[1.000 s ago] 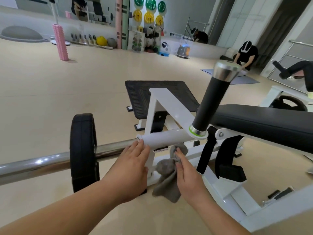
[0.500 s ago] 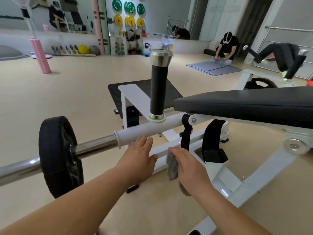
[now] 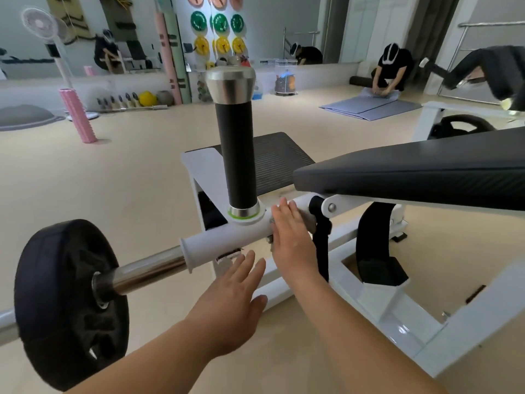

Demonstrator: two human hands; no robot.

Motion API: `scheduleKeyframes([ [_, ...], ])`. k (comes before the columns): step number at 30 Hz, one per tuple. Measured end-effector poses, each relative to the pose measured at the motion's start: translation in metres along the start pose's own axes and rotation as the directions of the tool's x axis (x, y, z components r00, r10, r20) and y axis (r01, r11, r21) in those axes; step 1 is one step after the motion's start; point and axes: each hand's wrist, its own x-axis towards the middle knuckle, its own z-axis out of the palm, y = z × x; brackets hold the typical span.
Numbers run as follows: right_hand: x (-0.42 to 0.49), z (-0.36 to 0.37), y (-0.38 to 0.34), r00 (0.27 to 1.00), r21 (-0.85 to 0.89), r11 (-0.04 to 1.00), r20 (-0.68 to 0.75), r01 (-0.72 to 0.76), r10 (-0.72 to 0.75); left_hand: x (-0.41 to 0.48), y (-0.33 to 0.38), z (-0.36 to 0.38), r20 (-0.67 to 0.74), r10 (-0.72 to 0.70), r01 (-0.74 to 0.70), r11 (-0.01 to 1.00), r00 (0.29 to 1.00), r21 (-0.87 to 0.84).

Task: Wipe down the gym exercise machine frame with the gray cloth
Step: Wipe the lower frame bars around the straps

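- The pale beige floor [image 3: 113,180] carries everything in the room.
- The white machine frame [image 3: 397,317] stands on it, with its base rails flat on the floor.
- A pink foam roller [image 3: 77,115] stands upright at far left.
- A gray dome [image 3: 25,116] lies at the left edge.
- Gray mats [image 3: 369,105] lie spread at far right, with a person [image 3: 390,71] kneeling at their far end.
- A yellow ball [image 3: 147,98] sits by the wall.

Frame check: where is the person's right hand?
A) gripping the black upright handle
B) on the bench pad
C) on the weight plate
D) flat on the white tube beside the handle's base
D: the right hand lies with straight fingers on the white tube, just right of the base of the black handle.
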Motion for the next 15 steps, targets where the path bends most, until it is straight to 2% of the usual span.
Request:
scheduleKeyframes([
  [5, -0.008, 0.019, 0.029, 0.993, -0.066, 0.992, -0.026, 0.110, -0.112, 0.008, -0.003, -0.008, -0.055, -0.037, 0.038, 0.999, 0.998, 0.006],
  [8, -0.003, 0.013, 0.048, 0.999, -0.099, 0.994, -0.031, 0.041, -0.044, 0.011, -0.004, -0.016, -0.061, -0.037, 0.037, 0.999, 0.997, 0.001],
  [10, -0.003, 0.018, 0.032, 0.998, -0.009, 0.999, -0.050, -0.042, 0.042, 0.013, -0.004, -0.021, -0.048, -0.036, 0.035, 0.999, 0.998, -0.010],
  [11, -0.006, 0.022, 0.019, 0.999, 0.041, 0.999, -0.045, -0.021, 0.023, 0.013, -0.004, -0.023, -0.042, -0.033, 0.033, 0.999, 0.999, -0.014],
  [12, -0.010, 0.025, 0.007, 0.997, 0.057, 0.996, -0.024, 0.072, -0.071, 0.014, -0.005, -0.025, -0.039, -0.030, 0.030, 0.999, 0.999, -0.014],
  [14, -0.017, 0.028, -0.001, 0.942, 0.027, 0.943, 0.025, 0.333, -0.334, 0.013, -0.008, -0.027, -0.034, -0.029, 0.028, 1.000, 0.999, -0.006],
  [15, -0.017, 0.024, 0.005, 0.926, 0.011, 0.927, 0.034, 0.376, -0.376, 0.011, -0.009, -0.027, -0.026, -0.034, 0.034, 0.999, 0.999, 0.000],
])
